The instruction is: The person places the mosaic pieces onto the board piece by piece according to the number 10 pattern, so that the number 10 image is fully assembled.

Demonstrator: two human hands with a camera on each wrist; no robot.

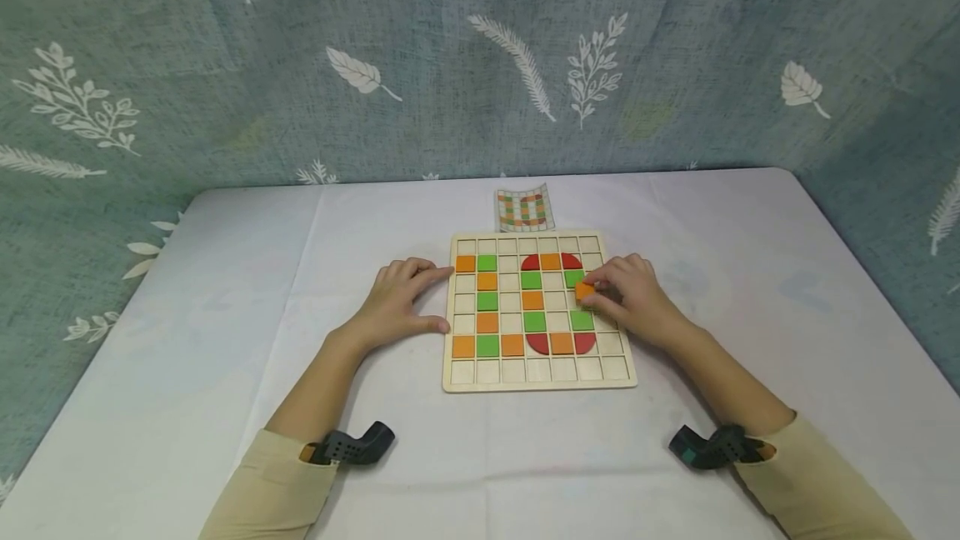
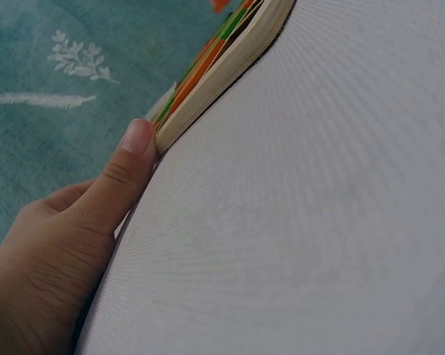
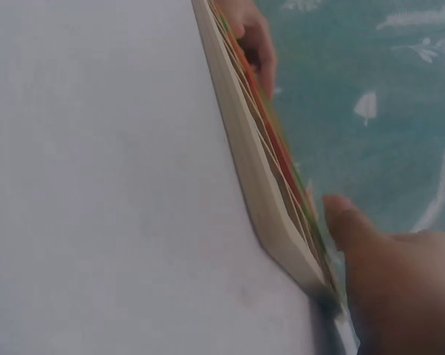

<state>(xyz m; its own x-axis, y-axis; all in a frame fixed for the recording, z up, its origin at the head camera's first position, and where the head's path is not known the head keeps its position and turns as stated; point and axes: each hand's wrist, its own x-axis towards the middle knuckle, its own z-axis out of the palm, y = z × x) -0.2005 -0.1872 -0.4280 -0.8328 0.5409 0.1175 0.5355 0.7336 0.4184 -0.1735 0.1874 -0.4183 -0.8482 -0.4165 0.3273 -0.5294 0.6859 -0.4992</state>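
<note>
A wooden grid board (image 1: pixel 512 372) lies on the table, with orange, green and red pieces in several of its cells. My left hand (image 1: pixel 393 302) rests at the board's left edge, its index fingertip and thumb tip right at the rim and spread apart. In the left wrist view the thumb (image 2: pixel 117 174) lies against the board's corner. Between thumb and fingers, my right hand (image 1: pixel 636 294) pinches an orange square tile (image 1: pixel 584 292) over the right part of the grid, just below a green square tile (image 1: pixel 573 277). The right wrist view does not show that tile.
Behind the board lies a small pattern card (image 1: pixel 524 208) printed with a similar coloured grid. A white cloth covers the table (image 1: pixel 480 465), and a leaf-patterned curtain (image 1: pixel 450 57) hangs at its back edge. Dark wrist devices (image 1: pixel 352 445) sit at both sleeves.
</note>
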